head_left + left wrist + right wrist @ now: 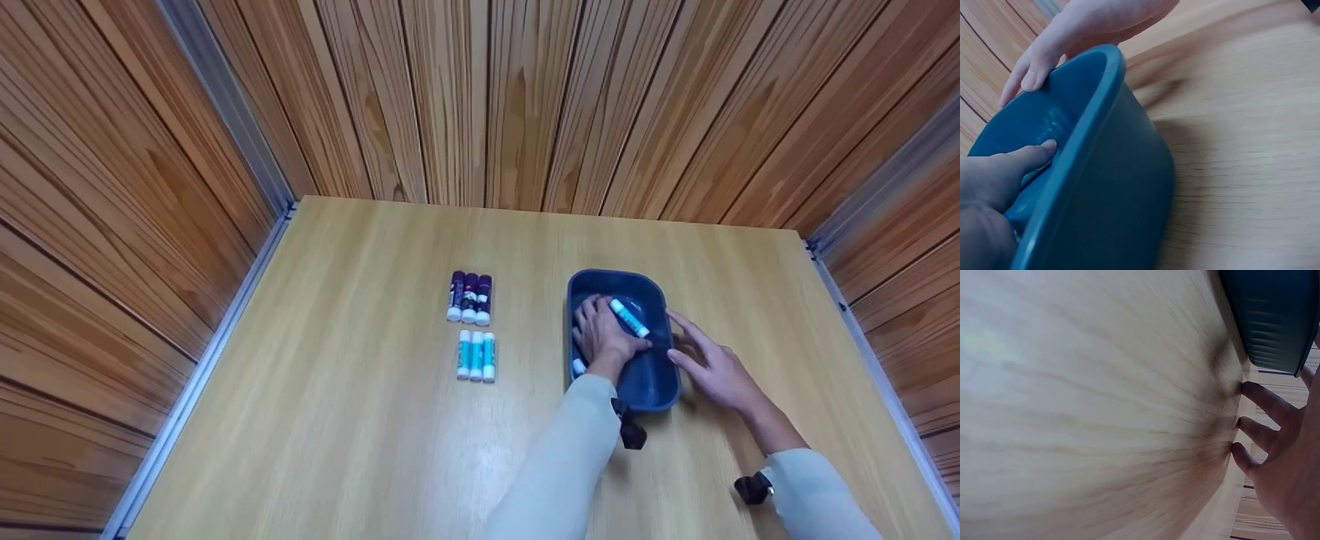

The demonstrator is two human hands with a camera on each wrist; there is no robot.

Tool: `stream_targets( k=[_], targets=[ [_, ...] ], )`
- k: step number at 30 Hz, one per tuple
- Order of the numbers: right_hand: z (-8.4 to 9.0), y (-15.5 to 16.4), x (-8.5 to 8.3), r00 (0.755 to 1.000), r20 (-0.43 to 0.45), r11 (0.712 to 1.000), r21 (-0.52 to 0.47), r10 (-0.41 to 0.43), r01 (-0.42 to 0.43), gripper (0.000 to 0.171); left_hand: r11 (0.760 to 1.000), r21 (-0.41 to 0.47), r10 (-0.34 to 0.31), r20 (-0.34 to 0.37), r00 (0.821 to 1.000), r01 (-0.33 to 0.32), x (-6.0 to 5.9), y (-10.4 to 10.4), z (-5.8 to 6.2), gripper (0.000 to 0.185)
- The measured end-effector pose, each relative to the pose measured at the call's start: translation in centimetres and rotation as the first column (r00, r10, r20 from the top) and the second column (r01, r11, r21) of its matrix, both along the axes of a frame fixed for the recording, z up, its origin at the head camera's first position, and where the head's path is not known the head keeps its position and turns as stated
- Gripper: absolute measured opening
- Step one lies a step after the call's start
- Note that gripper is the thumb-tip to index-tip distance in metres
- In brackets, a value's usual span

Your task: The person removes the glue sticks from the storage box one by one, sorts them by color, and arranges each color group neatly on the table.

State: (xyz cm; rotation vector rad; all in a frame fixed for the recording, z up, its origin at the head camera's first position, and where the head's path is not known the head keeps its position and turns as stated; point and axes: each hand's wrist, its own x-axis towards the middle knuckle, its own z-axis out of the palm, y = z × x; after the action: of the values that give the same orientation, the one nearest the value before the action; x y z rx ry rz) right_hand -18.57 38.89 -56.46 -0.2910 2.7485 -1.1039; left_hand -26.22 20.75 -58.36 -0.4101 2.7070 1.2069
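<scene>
A dark blue plastic bin (660, 375) stands on the table. My left hand (600, 330) reaches down inside it, fingers spread along the left side and thumb out to the right. Beside that hand lies a turquoise-and-white glue stick (628, 317); a white end (578, 366) of another item shows by the wrist. What lies under the left palm is hidden. At the bin's right rim, my right hand (716, 371) rests its thumb and index finger. Its other fingers (1261, 433) touch the tabletop outside the bin in the right wrist view.
Left of the bin, three dark purple glue sticks (469, 298) with white ends lie side by side. Nearer to me is a row of three turquoise-and-white glue sticks (477, 356). Wood-panelled walls (517, 105) enclose the table (337, 420) at the back and sides.
</scene>
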Motion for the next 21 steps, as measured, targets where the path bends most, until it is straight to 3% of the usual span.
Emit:
stream_targets(
  k=[12,16,21],
  targets=[
    [0.2,-0.1,-0.2,1.000,0.003,1.000,-0.009,0.003,-0.003,0.072,0.996,-0.091,-0.005,-0.047,0.999,0.001,0.4,0.1,0.3,0.086],
    [0.1,-0.1,-0.2,1.000,-0.001,1.000,-0.013,-0.003,0.003,0.072,0.998,-0.051,-0.029,-0.020,0.999,0.028,0.5,-0.3,0.9,0.085],
    [-0.1,0.0,0.1,1.000,-0.006,1.000,-0.015,-0.008,0.008,0.072,0.997,0.059,-0.047,0.017,0.999,0.046,0.7,-1.3,2.1,0.085]
  ],
)
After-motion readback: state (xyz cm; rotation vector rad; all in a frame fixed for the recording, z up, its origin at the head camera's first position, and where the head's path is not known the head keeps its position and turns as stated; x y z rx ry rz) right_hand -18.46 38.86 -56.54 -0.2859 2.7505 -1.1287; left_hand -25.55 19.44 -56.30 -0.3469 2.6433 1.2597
